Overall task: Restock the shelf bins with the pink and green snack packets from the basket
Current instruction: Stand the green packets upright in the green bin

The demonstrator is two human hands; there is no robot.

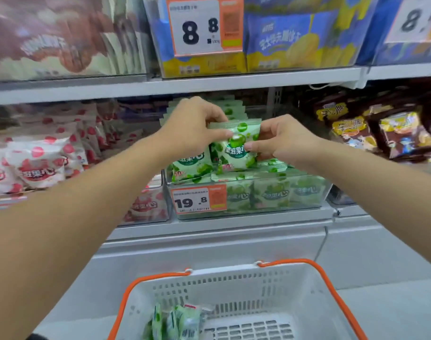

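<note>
Both the left hand (190, 128) and the right hand (283, 141) pinch one green packet (235, 146), standing upright just above the green bin (307, 192) right below it.

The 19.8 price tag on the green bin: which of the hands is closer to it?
Left. The left hand grips the green packet almost straight above the 19.8 price tag; the right hand holds the packet's other side, up and off to the tag's right.
</note>
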